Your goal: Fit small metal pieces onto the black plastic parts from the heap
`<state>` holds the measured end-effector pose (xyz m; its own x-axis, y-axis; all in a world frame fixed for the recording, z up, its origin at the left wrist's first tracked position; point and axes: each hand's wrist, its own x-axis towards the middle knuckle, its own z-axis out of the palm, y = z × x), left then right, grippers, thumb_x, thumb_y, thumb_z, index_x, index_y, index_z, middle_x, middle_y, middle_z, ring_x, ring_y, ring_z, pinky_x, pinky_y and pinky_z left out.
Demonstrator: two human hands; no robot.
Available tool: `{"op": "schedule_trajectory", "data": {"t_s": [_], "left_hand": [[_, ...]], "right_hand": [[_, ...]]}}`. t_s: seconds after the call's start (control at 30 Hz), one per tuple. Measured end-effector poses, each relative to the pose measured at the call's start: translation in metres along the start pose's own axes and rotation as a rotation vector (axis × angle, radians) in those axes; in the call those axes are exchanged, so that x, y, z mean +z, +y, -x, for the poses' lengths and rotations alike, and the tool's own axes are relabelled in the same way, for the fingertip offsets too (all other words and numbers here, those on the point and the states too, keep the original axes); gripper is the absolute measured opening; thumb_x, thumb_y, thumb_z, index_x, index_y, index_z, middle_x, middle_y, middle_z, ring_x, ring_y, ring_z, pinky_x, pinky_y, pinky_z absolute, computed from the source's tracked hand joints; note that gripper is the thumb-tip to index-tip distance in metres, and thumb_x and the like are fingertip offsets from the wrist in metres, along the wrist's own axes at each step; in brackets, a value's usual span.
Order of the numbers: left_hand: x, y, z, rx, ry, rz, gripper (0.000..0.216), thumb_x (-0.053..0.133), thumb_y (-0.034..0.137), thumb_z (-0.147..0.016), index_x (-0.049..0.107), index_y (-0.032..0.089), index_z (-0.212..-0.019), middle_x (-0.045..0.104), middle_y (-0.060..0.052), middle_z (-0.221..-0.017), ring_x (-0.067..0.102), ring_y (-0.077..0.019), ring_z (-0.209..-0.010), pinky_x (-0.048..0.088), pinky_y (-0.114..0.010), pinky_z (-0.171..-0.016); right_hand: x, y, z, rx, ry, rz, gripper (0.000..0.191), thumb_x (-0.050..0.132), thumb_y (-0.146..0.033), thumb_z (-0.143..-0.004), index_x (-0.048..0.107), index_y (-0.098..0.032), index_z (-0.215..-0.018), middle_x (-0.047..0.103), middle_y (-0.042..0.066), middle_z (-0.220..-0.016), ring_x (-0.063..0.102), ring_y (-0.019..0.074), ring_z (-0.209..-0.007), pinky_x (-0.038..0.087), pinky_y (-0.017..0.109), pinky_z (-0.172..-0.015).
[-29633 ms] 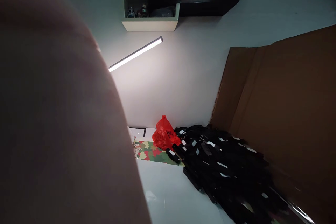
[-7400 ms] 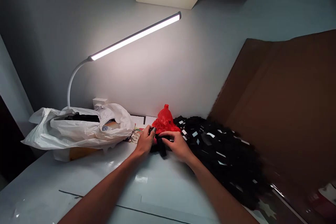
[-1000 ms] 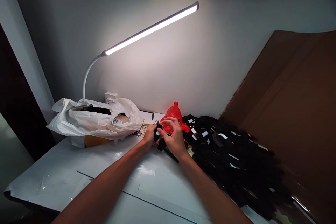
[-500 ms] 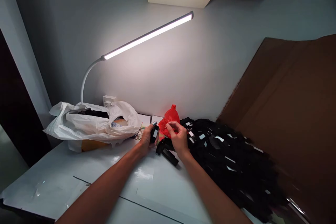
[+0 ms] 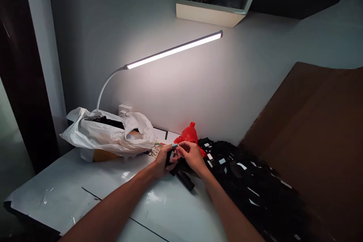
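Since half a second ago, the right hand has come across to meet the left hand, where before its fingertips were clear of it; the camera's view has shifted too, bringing more of the wall cabinet into sight. Largest of all is the pale wall, then the brown cardboard sheet standing at the right. Below them spreads the white, glossy desk, with dark lines running across its top. Its right side carries a wide heap of black pieces, many bearing white labels, in front of the cardboard. A lit lamp on a curved neck slants above the desk. Under the neck, at the left, lies an open white plastic bag with dark contents. Much smaller, a red plastic bag sits just behind the right hand, beside the heap. Loose black pieces lie on the desk just below the hands. Between the white bag and the left hand are small pale bits. The left hand is curled around one black piece, held above the desk; at its thumb tip is a shiny greenish item. The right thumb and forefinger reach that tip, but I cannot tell whether they pinch anything.
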<state>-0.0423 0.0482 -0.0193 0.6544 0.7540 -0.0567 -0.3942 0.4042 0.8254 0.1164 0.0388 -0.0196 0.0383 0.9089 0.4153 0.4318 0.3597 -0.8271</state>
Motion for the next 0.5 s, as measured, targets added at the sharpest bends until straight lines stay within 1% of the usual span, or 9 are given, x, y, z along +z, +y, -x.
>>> {"op": "schedule_trajectory", "data": {"t_s": [0.07,0.13,0.23,0.33,0.43,0.5], "left_hand": [[0.005,0.000,0.004,0.019,-0.059,-0.084,0.033,0.076,0.045,-0.072,0.055,0.019,-0.075,0.039,0.008,-0.046,0.025,-0.0055,-0.034,0.009,-0.020,-0.034],[0.008,0.004,0.007,0.059,-0.101,-0.162,0.032,0.079,0.039,-0.066,0.053,0.020,-0.072,0.039,0.008,-0.045,0.025,-0.0052,-0.035,0.011,-0.020,-0.034],[0.011,0.006,0.010,0.126,-0.119,-0.239,0.031,0.077,0.038,-0.065,0.051,0.021,-0.066,0.037,0.008,-0.042,0.026,-0.0059,-0.034,0.016,-0.022,-0.033],[0.011,0.001,0.009,0.087,-0.140,-0.344,0.026,0.078,0.035,-0.066,0.055,0.021,-0.070,0.041,0.007,-0.043,0.030,-0.0076,-0.035,0.020,-0.022,-0.035],[0.011,-0.006,0.008,0.042,-0.236,-0.505,0.020,0.078,0.028,-0.066,0.066,0.020,-0.079,0.050,0.004,-0.049,0.040,-0.0110,-0.041,0.026,-0.023,-0.039],[0.012,-0.007,0.010,0.040,-0.314,-0.544,0.016,0.075,0.023,-0.067,0.071,0.018,-0.081,0.054,0.001,-0.053,0.043,-0.0123,-0.044,0.027,-0.025,-0.041]], "right_hand": [[0.002,0.003,-0.015,0.011,-0.085,-0.014,0.024,0.069,-0.041,-0.077,0.076,-0.018,-0.079,0.078,0.008,-0.080,0.071,0.0246,-0.074,0.055,0.036,-0.072],[0.003,0.005,-0.033,0.027,-0.162,-0.015,0.023,0.072,-0.040,-0.073,0.076,-0.018,-0.078,0.077,0.007,-0.077,0.071,0.0241,-0.074,0.055,0.035,-0.071],[0.009,0.004,-0.054,0.052,-0.340,-0.002,0.024,0.078,-0.034,-0.067,0.079,-0.018,-0.085,0.078,0.007,-0.080,0.072,0.0237,-0.076,0.055,0.033,-0.068],[0.021,-0.003,-0.065,0.056,-0.539,0.049,0.026,0.081,-0.023,-0.061,0.081,-0.020,-0.087,0.079,0.005,-0.083,0.072,0.0218,-0.073,0.055,0.029,-0.062],[0.037,-0.010,-0.068,-0.018,-0.705,0.076,0.014,0.078,-0.020,-0.066,0.080,-0.021,-0.080,0.079,0.003,-0.081,0.071,0.0195,-0.069,0.056,0.028,-0.063],[0.044,-0.011,-0.068,-0.065,-0.733,0.053,0.007,0.076,-0.021,-0.070,0.079,-0.021,-0.077,0.078,0.003,-0.077,0.069,0.0189,-0.065,0.055,0.028,-0.060]]}}
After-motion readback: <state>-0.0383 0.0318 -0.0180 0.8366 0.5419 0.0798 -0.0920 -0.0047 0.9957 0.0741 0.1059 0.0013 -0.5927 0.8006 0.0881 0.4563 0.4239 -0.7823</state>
